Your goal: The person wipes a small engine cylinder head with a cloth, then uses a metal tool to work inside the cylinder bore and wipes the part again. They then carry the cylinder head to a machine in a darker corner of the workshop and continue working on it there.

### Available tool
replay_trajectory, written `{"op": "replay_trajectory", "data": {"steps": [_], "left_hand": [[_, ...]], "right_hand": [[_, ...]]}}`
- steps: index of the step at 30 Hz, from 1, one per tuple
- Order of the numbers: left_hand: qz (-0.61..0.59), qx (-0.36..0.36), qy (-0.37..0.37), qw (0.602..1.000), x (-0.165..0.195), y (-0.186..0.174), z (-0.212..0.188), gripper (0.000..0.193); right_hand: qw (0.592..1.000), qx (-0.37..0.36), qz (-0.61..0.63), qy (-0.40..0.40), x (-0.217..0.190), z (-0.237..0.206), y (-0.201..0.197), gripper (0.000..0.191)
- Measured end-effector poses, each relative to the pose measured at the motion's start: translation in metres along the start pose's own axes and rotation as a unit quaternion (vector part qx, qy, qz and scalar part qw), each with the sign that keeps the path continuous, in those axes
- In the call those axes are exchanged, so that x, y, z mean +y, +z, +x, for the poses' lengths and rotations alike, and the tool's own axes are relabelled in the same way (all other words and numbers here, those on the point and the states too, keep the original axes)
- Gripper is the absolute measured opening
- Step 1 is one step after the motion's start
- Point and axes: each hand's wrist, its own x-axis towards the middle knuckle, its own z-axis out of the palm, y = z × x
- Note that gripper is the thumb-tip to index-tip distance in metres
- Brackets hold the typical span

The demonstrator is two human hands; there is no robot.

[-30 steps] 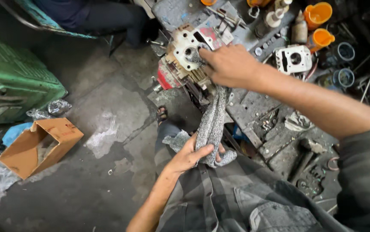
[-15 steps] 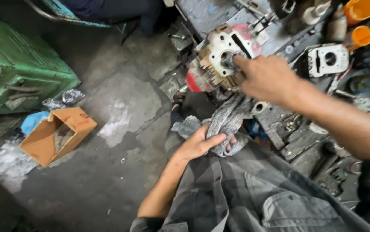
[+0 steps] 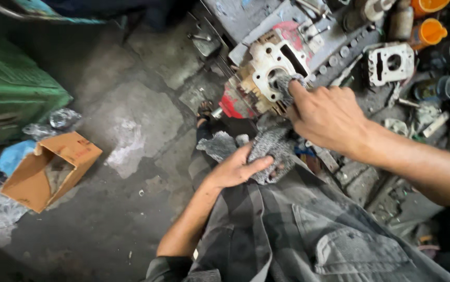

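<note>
A dirty engine cylinder block with a round bore stands on the floor ahead of me. My right hand presses one end of a grey speckled rag into the bore with its fingers. My left hand grips the lower bunched part of the same rag near my lap. The rag's middle is hidden behind my right hand.
A second whitish engine part lies at the right among orange funnels, rings and loose tools. An open cardboard box sits at the left on the stained concrete floor, beside a green metal case and plastic scraps.
My right hand has slid down the block's face with the rag end, now at the bore. My left hand keeps hold of the bunched rag. The view shifted, so everything sits more central.
</note>
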Motion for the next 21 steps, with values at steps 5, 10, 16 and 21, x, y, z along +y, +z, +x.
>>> {"op": "replay_trajectory", "data": {"steps": [5, 10, 16, 21], "left_hand": [[-0.052, -0.010, -0.008, 0.999, 0.003, -0.007, -0.001, 0.048], [-0.047, -0.031, -0.018, 0.998, 0.004, -0.007, 0.004, 0.038], [-0.046, -0.016, -0.049, 0.998, 0.002, -0.010, 0.012, 0.039], [-0.091, -0.055, -0.026, 0.994, 0.002, -0.013, 0.012, 0.038]], "right_hand": [[0.998, -0.031, 0.018, -0.046, 0.003, 0.027, -0.027, 0.021], [0.991, 0.000, 0.060, -0.123, 0.029, 0.027, -0.025, 0.027], [1.000, 0.009, 0.004, 0.004, -0.004, -0.003, 0.003, 0.015], [0.998, -0.058, 0.020, 0.010, -0.005, 0.022, -0.016, 0.016]]}}
